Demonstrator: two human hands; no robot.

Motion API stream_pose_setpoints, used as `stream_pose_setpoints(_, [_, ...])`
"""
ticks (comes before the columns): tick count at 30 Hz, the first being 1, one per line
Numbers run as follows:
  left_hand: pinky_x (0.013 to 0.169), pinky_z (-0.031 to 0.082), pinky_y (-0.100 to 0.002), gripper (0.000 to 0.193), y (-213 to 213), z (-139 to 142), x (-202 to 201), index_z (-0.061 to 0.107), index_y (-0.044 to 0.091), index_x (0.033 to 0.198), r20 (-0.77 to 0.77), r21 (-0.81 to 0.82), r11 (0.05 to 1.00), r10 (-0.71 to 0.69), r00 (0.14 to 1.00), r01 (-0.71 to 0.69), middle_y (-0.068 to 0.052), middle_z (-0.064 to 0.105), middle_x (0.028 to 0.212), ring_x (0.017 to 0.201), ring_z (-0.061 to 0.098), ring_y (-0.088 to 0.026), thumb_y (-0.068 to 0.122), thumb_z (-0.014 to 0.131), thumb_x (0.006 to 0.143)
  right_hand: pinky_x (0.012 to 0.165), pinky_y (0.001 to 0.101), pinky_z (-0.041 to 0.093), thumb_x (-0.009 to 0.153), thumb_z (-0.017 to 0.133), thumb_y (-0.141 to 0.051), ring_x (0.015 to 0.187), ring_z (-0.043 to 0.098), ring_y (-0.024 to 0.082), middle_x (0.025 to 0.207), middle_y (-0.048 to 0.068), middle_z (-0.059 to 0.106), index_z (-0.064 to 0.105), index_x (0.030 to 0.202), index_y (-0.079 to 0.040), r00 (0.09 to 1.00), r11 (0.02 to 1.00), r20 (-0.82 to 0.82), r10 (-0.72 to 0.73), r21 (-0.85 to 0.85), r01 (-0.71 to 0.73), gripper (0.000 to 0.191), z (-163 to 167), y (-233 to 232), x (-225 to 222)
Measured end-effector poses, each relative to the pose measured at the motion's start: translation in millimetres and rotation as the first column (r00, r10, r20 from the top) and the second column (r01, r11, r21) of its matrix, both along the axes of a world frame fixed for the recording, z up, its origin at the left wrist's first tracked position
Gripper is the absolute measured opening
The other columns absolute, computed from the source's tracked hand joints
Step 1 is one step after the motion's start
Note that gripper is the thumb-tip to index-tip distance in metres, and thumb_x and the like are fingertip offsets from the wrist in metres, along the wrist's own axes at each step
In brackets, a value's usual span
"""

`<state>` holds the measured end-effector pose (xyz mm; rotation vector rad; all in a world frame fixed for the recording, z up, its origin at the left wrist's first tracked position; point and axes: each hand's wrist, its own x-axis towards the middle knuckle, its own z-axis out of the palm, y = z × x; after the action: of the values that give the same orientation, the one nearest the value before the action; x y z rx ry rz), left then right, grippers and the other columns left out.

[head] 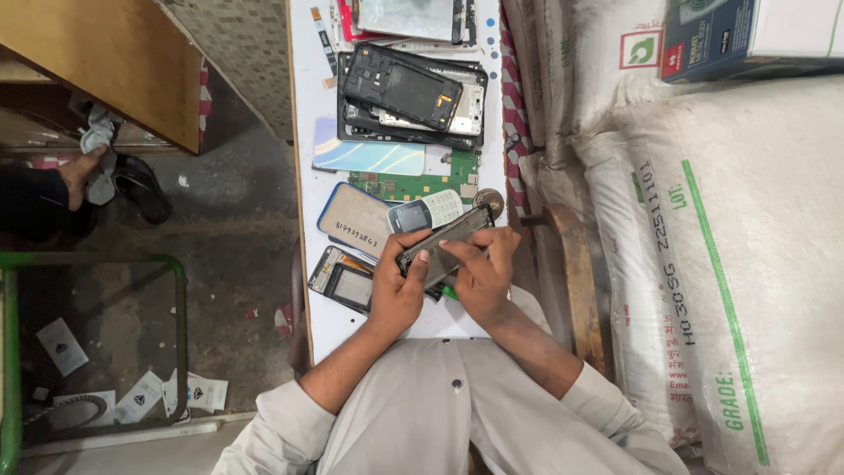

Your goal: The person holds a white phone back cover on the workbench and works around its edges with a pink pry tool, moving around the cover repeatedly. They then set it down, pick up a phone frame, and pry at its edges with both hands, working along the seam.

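White sacks (703, 264) are standing stacked along the right side of my narrow white tabletop (308, 132). At the tabletop's far end, dark phone frames (413, 92) are lying piled. A green circuit board (422, 185) is lying mid-table, with a small keypad phone (426, 211) just nearer to me. I am holding a slim grey phone body (444, 242) over the tabletop's near right edge; it is tilting, its far end higher, its flat metal face showing. My left hand (397, 286) is gripping its near end, thumb on top. My right hand (482, 273) is closing around its middle, with a green tool tip (450, 291) poking out below.
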<state>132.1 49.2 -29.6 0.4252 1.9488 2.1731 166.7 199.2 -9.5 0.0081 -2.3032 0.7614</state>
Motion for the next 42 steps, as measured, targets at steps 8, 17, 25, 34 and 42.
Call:
stream_pose_setpoints(8, [0.090,0.047,-0.024,0.025,0.9,1.0,-0.7,0.059,0.001,0.128,0.135,0.037,0.999,-0.020,0.991,0.015,-0.005,0.063,0.113,0.100,0.056,-0.009,0.008,0.055,0.105,0.082,0.0371,0.042,0.076,0.065,0.016,0.095,0.049,0.028,0.098,0.007,0.049,0.077,0.103,-0.013,1.000,0.999,-0.003,0.009,-0.041,-0.009,0.041,-1.6,-0.6,-1.2])
stream_pose_setpoints(17, [0.099,0.046,-0.026,0.033,-3.7,2.3,-4.5,0.057,0.002,0.134,0.133,0.104,0.993,-0.077,0.988,0.064,-0.005,0.061,0.122,0.109,0.056,-0.010,0.024,0.049,0.111,0.078,0.0346,0.042,0.082,0.064,0.010,0.090,0.051,0.022,0.094,0.006,0.051,0.075,0.104,-0.010,0.996,0.995,-0.058,0.064,-0.079,-0.069,0.031,-1.3,0.9,-0.4])
stream_pose_setpoints(25, [0.112,0.045,-0.037,0.062,-7.2,2.0,-11.2,0.048,0.003,0.143,0.333,0.500,0.865,-0.229,0.915,0.034,-0.011,0.053,0.139,0.130,0.053,-0.019,0.053,0.043,0.108,0.083,0.0282,0.043,0.107,0.064,-0.008,0.095,0.051,0.018,0.105,0.008,0.052,0.067,0.115,-0.003,0.991,0.951,-0.094,-0.096,-0.301,0.064,0.010,-4.5,4.4,-0.6])
stream_pose_setpoints(34, [0.117,0.044,-0.041,0.079,-10.2,3.2,-14.4,0.044,0.001,0.150,0.357,0.628,0.778,-0.295,0.886,0.006,-0.012,0.050,0.141,0.134,0.051,-0.023,0.066,0.042,0.104,0.085,0.0267,0.046,0.107,0.064,-0.009,0.095,0.052,0.016,0.108,0.008,0.051,0.067,0.115,-0.003,0.992,0.920,-0.076,-0.096,-0.386,0.059,0.010,-5.6,3.0,-2.5])
stream_pose_setpoints(42, [0.116,0.045,-0.041,0.082,-9.9,4.6,-16.3,0.043,0.001,0.150,0.369,0.600,0.800,-0.294,0.882,0.015,-0.015,0.053,0.139,0.133,0.053,-0.023,0.068,0.044,0.102,0.089,0.0264,0.046,0.110,0.062,-0.012,0.099,0.054,0.015,0.110,0.007,0.053,0.065,0.116,-0.002,0.990,0.909,-0.076,-0.118,-0.410,0.077,0.012,-5.7,4.1,-3.7])
